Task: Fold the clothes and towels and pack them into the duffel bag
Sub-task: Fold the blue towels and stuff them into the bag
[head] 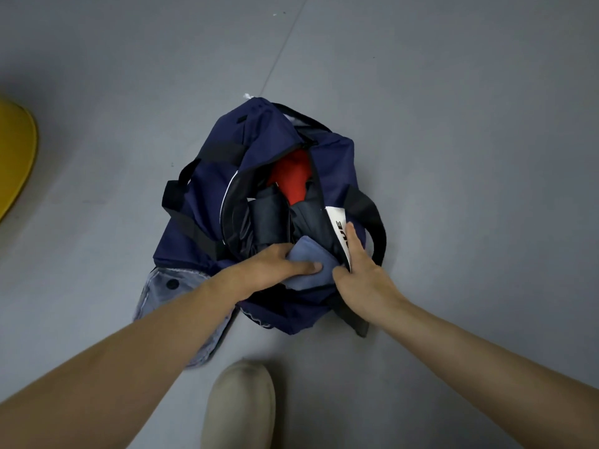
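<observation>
A navy duffel bag with black straps lies unzipped on the grey floor. Inside it I see a red garment at the far end and dark grey folded clothes in the middle. My left hand grips a folded blue-grey towel at the near end of the opening, thumb on top. My right hand holds the bag's right edge beside a white label, fingers along the outside and thumb inside.
A pale denim garment lies on the floor, partly under the bag's near left corner. My beige shoe stands just in front of the bag. A yellow object sits at the left edge.
</observation>
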Action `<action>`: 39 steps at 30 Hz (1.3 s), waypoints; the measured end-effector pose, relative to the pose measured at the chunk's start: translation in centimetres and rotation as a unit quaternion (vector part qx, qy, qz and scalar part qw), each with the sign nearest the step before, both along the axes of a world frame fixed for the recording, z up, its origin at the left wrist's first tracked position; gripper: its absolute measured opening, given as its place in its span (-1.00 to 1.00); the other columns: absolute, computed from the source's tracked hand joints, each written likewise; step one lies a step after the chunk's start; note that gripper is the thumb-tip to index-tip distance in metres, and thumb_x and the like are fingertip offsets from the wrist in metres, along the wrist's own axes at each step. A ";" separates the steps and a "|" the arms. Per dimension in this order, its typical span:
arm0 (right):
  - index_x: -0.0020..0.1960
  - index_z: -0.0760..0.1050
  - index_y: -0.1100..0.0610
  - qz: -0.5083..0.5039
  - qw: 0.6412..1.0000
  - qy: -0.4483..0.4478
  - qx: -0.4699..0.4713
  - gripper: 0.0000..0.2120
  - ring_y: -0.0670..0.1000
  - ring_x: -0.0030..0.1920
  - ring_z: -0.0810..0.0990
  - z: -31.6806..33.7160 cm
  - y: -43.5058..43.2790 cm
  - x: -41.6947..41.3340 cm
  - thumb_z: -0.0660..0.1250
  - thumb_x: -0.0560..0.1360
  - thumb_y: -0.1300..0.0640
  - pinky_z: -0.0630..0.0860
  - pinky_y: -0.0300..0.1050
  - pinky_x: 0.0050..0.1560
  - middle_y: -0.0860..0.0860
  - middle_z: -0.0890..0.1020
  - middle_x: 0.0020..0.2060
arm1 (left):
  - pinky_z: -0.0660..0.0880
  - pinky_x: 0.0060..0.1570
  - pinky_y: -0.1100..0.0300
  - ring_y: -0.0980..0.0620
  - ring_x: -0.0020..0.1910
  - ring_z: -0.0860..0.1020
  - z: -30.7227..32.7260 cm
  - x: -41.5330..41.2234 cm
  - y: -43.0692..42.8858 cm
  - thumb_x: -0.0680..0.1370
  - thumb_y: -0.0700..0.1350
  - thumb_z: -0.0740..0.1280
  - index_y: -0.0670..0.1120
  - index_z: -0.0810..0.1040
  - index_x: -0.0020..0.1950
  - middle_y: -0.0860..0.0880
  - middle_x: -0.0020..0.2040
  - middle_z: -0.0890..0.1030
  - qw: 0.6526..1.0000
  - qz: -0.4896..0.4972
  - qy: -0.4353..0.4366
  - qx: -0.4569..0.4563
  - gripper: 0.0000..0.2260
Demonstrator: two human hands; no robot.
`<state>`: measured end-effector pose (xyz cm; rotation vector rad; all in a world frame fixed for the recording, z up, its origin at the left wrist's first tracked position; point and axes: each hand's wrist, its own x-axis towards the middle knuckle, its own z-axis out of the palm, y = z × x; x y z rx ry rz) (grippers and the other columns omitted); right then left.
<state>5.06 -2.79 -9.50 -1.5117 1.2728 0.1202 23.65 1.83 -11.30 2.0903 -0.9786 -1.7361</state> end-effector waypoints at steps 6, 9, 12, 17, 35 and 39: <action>0.57 -0.30 -0.28 0.051 0.998 -0.004 -0.022 -0.22 0.01 -0.18 0.56 0.8 -0.7 -1.4 0.15 0.62 0.12 0.44 -0.13 -0.20 0.02 0.53 -0.05 | 0.44 0.21 0.22 0.11 0.21 0.55 -1.9 -3.0 1.1 0.58 0.18 0.35 0.00 0.45 0.40 0.05 0.26 0.61 0.997 -0.009 -0.069 -0.031 -0.55; 0.58 -0.27 -0.29 0.062 0.998 0.010 -0.029 -0.21 0.03 -0.11 0.54 0.9 -1.0 -2.0 0.18 0.60 0.10 0.42 -0.12 -0.12 0.00 0.50 0.00 | 0.37 0.25 0.04 -0.07 0.29 0.43 -2.2 -4.4 1.3 0.58 0.37 0.13 -0.03 0.43 0.35 -0.04 0.26 0.54 0.895 -0.220 -0.385 -0.056 -0.43; 0.57 -0.24 -0.31 0.047 0.998 0.002 -0.034 -0.21 0.04 -0.12 0.55 0.6 -1.3 -2.2 0.18 0.59 0.08 0.45 -0.09 -0.11 0.01 0.55 -0.01 | 0.44 0.18 0.00 -0.10 0.17 0.51 -2.1 -3.3 0.7 0.48 0.52 0.02 -0.04 0.53 0.22 -0.06 0.15 0.60 0.869 -0.256 -0.423 0.005 -0.28; 0.55 -0.27 -0.37 0.012 0.998 -0.057 -0.019 -0.22 -0.03 -0.28 0.54 -0.2 -0.4 -2.9 0.21 0.59 -0.04 0.52 -0.11 -0.15 -0.04 0.53 -0.31 | 0.52 0.04 0.05 -0.06 0.06 0.59 0.5 -1.9 -1.2 0.41 0.53 0.22 -0.01 0.54 0.13 -0.02 0.04 0.62 0.906 -0.239 -0.342 0.070 -0.34; 0.52 -0.18 -0.46 -0.204 0.948 -0.080 -0.233 -0.32 -0.07 0.38 0.43 1.7 -0.9 -29.5 0.11 0.52 -0.39 0.41 -0.02 0.37 -0.13 0.38 0.47 | 0.42 0.36 0.04 0.25 0.33 0.42 5.7 -23.4 -8.1 0.42 0.47 0.24 0.37 0.22 0.49 0.29 0.30 0.47 0.898 -0.296 -0.154 -0.287 -0.34; 0.59 -0.06 -0.30 -0.301 0.902 -0.010 -0.310 -0.33 -0.10 0.26 0.43 0.6 1.9 -39.2 0.08 0.55 -0.38 0.34 -0.16 0.27 -0.24 0.44 0.26 | 0.43 0.34 0.03 0.14 0.33 0.47 3.0 -33.9 -10.4 0.42 0.43 0.30 0.29 0.25 0.52 0.19 0.32 0.50 0.886 -0.334 -0.127 -0.297 -0.30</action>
